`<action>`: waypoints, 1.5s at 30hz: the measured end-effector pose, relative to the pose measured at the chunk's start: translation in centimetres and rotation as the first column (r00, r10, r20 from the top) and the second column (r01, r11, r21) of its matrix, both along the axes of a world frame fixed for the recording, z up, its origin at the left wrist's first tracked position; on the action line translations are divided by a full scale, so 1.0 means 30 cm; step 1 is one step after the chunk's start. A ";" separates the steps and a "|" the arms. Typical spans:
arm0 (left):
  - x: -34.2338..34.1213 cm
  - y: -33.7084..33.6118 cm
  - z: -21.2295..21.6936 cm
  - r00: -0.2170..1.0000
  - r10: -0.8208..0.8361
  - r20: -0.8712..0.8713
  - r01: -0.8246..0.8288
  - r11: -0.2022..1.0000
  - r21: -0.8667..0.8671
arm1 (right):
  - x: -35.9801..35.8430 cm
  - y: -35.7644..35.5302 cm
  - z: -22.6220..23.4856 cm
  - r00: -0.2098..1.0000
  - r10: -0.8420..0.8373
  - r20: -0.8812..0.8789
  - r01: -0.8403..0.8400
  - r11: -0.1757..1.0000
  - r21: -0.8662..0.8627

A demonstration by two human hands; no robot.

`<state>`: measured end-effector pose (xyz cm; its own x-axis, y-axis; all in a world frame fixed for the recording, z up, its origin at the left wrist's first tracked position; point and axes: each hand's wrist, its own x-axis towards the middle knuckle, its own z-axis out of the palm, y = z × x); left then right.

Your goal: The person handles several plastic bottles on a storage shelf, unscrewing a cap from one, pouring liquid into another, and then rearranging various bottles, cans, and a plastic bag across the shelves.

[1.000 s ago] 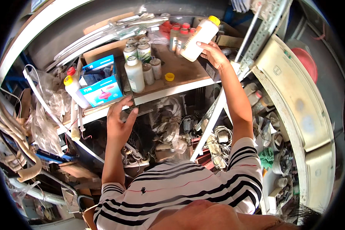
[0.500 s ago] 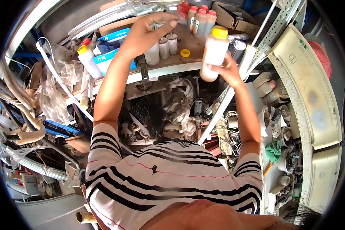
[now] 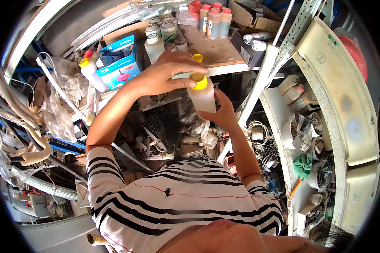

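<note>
a wooden shelf (image 3: 217,50) carries white bottles (image 3: 154,44), red-capped bottles (image 3: 213,19) and a blue box (image 3: 118,71).

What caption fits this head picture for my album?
Left hand on the yellow cap of a bottle held by the right hand.

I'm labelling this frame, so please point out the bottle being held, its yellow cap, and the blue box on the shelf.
bottle (image 3: 202,98): head view, on its pale translucent body.
yellow cap (image 3: 198,80): head view, on the cap's top.
blue box (image 3: 119,71): head view, on its printed front face.
</note>
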<state>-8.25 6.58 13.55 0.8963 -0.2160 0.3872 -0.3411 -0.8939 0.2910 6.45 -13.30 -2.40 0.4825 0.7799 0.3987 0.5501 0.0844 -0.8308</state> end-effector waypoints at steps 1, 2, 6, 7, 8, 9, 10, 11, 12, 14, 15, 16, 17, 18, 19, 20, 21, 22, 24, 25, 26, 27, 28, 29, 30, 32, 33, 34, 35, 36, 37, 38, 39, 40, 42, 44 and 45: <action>-0.012 -0.006 -0.012 1.000 0.030 0.007 -0.030 0.997 0.067 | -0.005 -0.005 -0.003 0.999 -0.022 0.048 0.024 0.999 -0.038; -0.018 -0.009 -0.020 0.998 0.068 -0.004 -0.067 0.988 0.136 | -0.009 -0.009 -0.007 0.993 -0.050 0.105 0.058 0.995 -0.079; -0.022 -0.016 -0.048 0.993 0.119 -0.009 -0.111 0.949 0.297 | -0.011 -0.025 -0.027 0.994 -0.044 0.103 0.058 0.989 -0.134; -0.018 -0.019 -0.053 0.994 0.106 -0.005 -0.100 0.948 0.304 | -0.008 -0.027 -0.034 0.993 -0.029 0.116 0.046 0.989 -0.143; -0.013 -0.023 -0.059 0.994 0.110 -0.027 -0.096 0.942 0.323 | -0.004 -0.030 -0.042 0.991 -0.014 0.134 0.034 0.989 -0.147; -0.007 -0.027 -0.066 0.994 0.106 -0.038 -0.087 0.935 0.343 | -0.002 -0.034 -0.051 0.994 -0.009 0.112 0.029 0.984 -0.177; -0.001 -0.032 -0.073 0.995 0.096 -0.040 -0.075 0.928 0.364 | 0.000 -0.038 -0.060 0.996 -0.004 0.095 0.023 0.979 -0.201; 0.006 -0.038 -0.083 0.996 0.084 -0.035 -0.064 0.920 0.387 | 0.002 -0.042 -0.069 0.997 0.000 0.078 0.017 0.975 -0.223; 0.013 -0.043 -0.094 0.997 0.057 -0.043 -0.035 0.915 0.402 | 0.001 -0.045 -0.079 0.995 -0.005 0.096 0.026 0.976 -0.214; 0.032 -0.050 -0.117 0.997 0.022 -0.079 0.016 0.896 0.444 | -0.003 -0.052 -0.096 0.993 -0.019 0.119 0.046 0.972 -0.230; 0.042 -0.048 -0.128 0.998 -0.056 -0.037 0.067 0.889 0.452 | 0.001 -0.060 -0.102 0.996 0.015 0.088 0.005 0.974 -0.227; 0.051 -0.046 -0.139 0.996 -0.085 -0.020 0.085 0.884 0.459 | -0.001 -0.065 -0.109 0.997 0.021 0.073 -0.004 0.975 -0.220; 0.061 -0.042 -0.150 0.993 -0.114 -0.002 0.102 0.878 0.467 | -0.002 -0.070 -0.116 0.998 0.024 0.055 -0.011 0.976 -0.219; 0.070 -0.040 -0.162 0.989 -0.144 0.015 0.120 0.873 0.473 | -0.003 -0.075 -0.123 0.999 0.032 0.036 -0.024 0.978 -0.205; 0.078 -0.037 -0.175 0.985 -0.165 0.041 0.126 0.872 0.472 | -0.005 -0.079 -0.130 0.999 0.039 0.038 -0.031 0.983 -0.182; 0.084 -0.035 -0.188 0.983 -0.171 0.062 0.121 0.870 0.478 | -0.008 -0.083 -0.139 0.999 0.018 0.030 -0.011 0.978 -0.207; 0.091 -0.032 -0.200 0.981 -0.177 0.082 0.117 0.869 0.481 | -0.011 -0.086 -0.148 1.000 0.006 0.020 -0.002 0.976 -0.216; 0.097 -0.029 -0.212 0.978 -0.183 0.101 0.112 0.869 0.483 | -0.014 -0.089 -0.157 1.000 0.002 0.018 0.002 0.979 -0.203; 0.106 -0.025 -0.236 0.968 -0.203 0.147 0.105 0.860 0.499 | -0.022 -0.090 -0.177 1.000 -0.007 0.008 0.008 0.985 -0.171; 0.110 -0.023 -0.248 0.966 -0.209 0.153 0.105 0.855 0.507 | -0.026 -0.089 -0.186 1.000 -0.009 0.008 0.010 0.988 -0.154; 0.112 -0.021 -0.261 0.963 -0.215 0.160 0.104 0.851 0.515 | -0.029 -0.090 -0.193 1.000 -0.018 0.009 0.019 0.990 -0.140; 0.114 -0.021 -0.273 0.955 -0.222 0.196 0.102 0.869 0.485 | -0.032 -0.092 -0.198 1.000 -0.014 0.002 0.014 0.990 -0.139; 0.114 -0.020 -0.284 0.946 -0.227 0.232 0.101 0.886 0.453 | -0.034 -0.092 -0.202 1.000 -0.017 -0.006 0.016 0.990 -0.141; 0.113 -0.020 -0.294 0.940 -0.228 0.253 0.105 0.901 0.420 | -0.036 -0.092 -0.204 1.000 -0.016 -0.008 0.015 0.990 -0.141; 0.113 -0.019 -0.302 0.943 -0.197 0.267 0.075 0.910 0.408 | -0.036 -0.090 -0.204 0.998 -0.041 0.045 0.046 0.992 -0.114; 0.111 -0.021 -0.311 0.955 -0.131 0.264 0.024 0.927 0.374 | -0.036 -0.084 -0.200 0.981 -0.092 0.169 0.101 0.994 -0.042; 0.113 -0.024 -0.313 0.972 -0.048 0.228 -0.046 0.920 0.389 | -0.035 -0.079 -0.196 0.968 -0.128 0.218 0.145 0.987 -0.064; 0.116 -0.028 -0.313 0.981 0.034 0.192 -0.110 0.909 0.403 | -0.033 -0.073 -0.192 0.946 -0.166 0.277 0.192 0.979 -0.071; 0.120 -0.034 -0.312 0.983 0.136 0.123 -0.176 0.886 0.429 | -0.032 -0.067 -0.188 0.917 -0.200 0.345 0.245 0.965 -0.091; 0.123 -0.040 -0.311 0.974 0.207 0.092 -0.226 0.878 0.421 | -0.029 -0.063 -0.185 0.919 -0.206 0.336 0.248 0.965 -0.088; 0.127 -0.045 -0.310 0.955 0.295 0.028 -0.278 0.860 0.427 | -0.025 -0.060 -0.183 0.917 -0.209 0.339 0.256 0.961 -0.100; 0.132 -0.048 -0.309 0.925 0.379 -0.033 -0.327 0.837 0.438 | -0.022 -0.060 -0.183 0.912 -0.214 0.348 0.259 0.962 -0.086; 0.138 -0.043 -0.306 0.876 0.448 -0.179 -0.316 0.813 0.488 | -0.019 -0.061 -0.184 0.910 -0.220 0.350 0.276 0.954 -0.118; 0.131 -0.038 -0.306 0.897 0.397 -0.193 -0.296 0.866 0.404 | -0.014 -0.064 -0.186 0.906 -0.227 0.358 0.287 0.950 -0.124; 0.115 -0.015 -0.304 0.956 0.267 -0.120 -0.235 0.945 0.227 | -0.005 -0.072 -0.194 0.905 -0.239 0.351 0.302 0.944 -0.137; 0.112 0.019 -0.299 0.982 0.116 -0.149 -0.081 0.971 0.224 | 0.003 -0.080 -0.205 0.913 -0.250 0.322 0.310 0.939 -0.151; 0.114 0.032 -0.296 0.983 0.069 -0.172 -0.024 0.968 0.252 | 0.006 -0.082 -0.211 0.914 -0.253 0.317 0.310 0.939 -0.146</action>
<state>-4.83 7.55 4.66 0.9571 -0.2414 0.1604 -0.2605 -0.9591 0.1108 6.62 -15.75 -8.72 0.5790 0.7033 0.4125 0.7460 -0.2527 -0.6162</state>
